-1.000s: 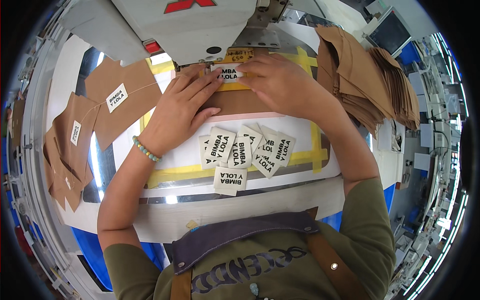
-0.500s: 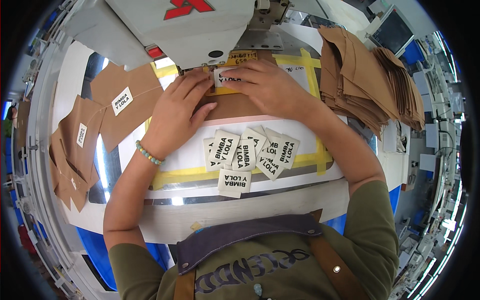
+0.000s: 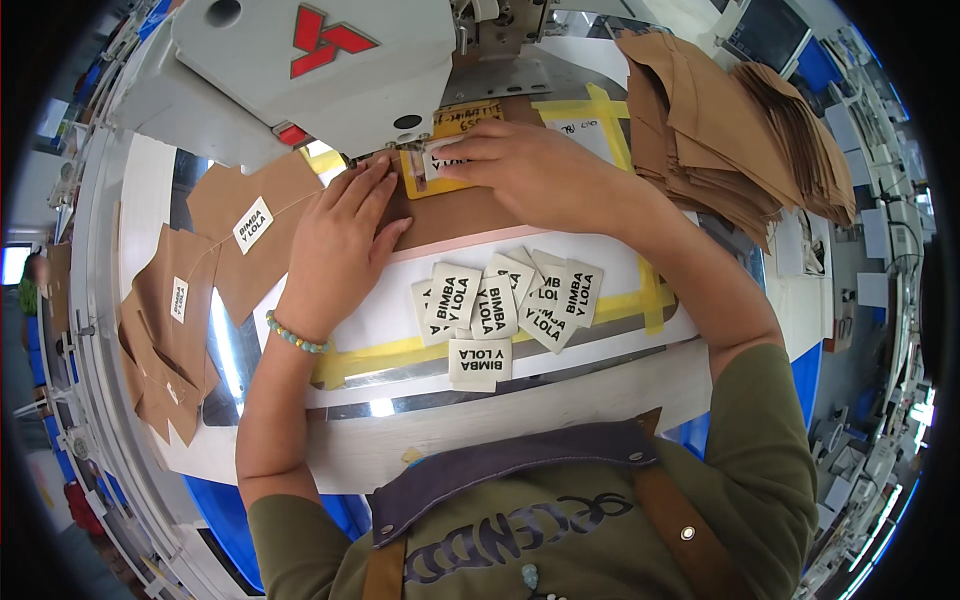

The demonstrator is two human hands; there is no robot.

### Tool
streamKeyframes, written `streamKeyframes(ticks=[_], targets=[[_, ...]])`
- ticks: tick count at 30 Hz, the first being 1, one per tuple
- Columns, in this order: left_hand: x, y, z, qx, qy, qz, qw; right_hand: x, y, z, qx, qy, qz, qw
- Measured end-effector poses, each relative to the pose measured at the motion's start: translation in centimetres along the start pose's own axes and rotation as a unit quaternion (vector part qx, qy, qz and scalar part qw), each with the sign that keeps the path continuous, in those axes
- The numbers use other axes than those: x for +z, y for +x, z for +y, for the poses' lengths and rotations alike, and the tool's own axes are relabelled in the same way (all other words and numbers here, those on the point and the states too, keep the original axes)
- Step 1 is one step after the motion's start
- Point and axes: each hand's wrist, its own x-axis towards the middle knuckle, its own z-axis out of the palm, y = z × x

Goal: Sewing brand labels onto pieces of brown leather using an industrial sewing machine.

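Note:
A brown flat piece (image 3: 440,222) lies under the sewing machine head (image 3: 330,80). On it sits a yellow template (image 3: 415,183) with a white label (image 3: 433,165) in its window. My right hand (image 3: 540,178) rests its outstretched fingers on the label and the template, covering part of both. To the left, my left hand (image 3: 338,245) lies flat on the brown piece, its fingertips close to the machine's foot and its thumb apart. Nearer to me, several loose white labels (image 3: 480,359) with black print overlap on a white sheet.
Brown pieces with labels (image 3: 252,260) on them, joined by thread, trail off at the left. Tall stacks of brown pieces (image 3: 690,140) stand at the right. Yellow tape (image 3: 350,368) edges the white sheet. A dark screen (image 3: 768,38) is at the far right.
My left fingertips have drawn back leftward from the label, showing more of the yellow template. My right fingers stay on the label. The whole view has shifted slightly.

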Motion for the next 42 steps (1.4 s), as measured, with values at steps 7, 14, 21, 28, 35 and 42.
streamKeyframes(ticks=[7,14,21,28,35,42], targets=[[-0.5,0.0,0.3,0.003,0.001,-0.015,1.000,-0.9,0.5,-1.7,0.000,-0.058,-0.019,0.998],[-0.8,-0.5,0.2,0.000,0.014,-0.031,0.999,-0.4,1.1,-4.0,0.057,-0.094,-0.064,0.992],[-1.6,-0.4,0.8,0.009,0.007,-0.035,0.999,1.5,0.2,-3.2,0.055,-0.105,0.064,0.991],[-3.1,-0.2,0.7,-0.016,0.016,-0.080,0.997,1.6,0.2,-2.9,0.086,-0.116,0.032,0.989],[-2.9,0.9,0.5,-0.011,0.003,-0.102,0.995,-1.5,-0.8,-4.0,0.103,-0.118,0.028,0.987],[-2.4,1.1,0.3,0.010,-0.027,-0.071,0.997,-4.6,-1.1,-8.0,0.056,-0.152,-0.046,0.986]])
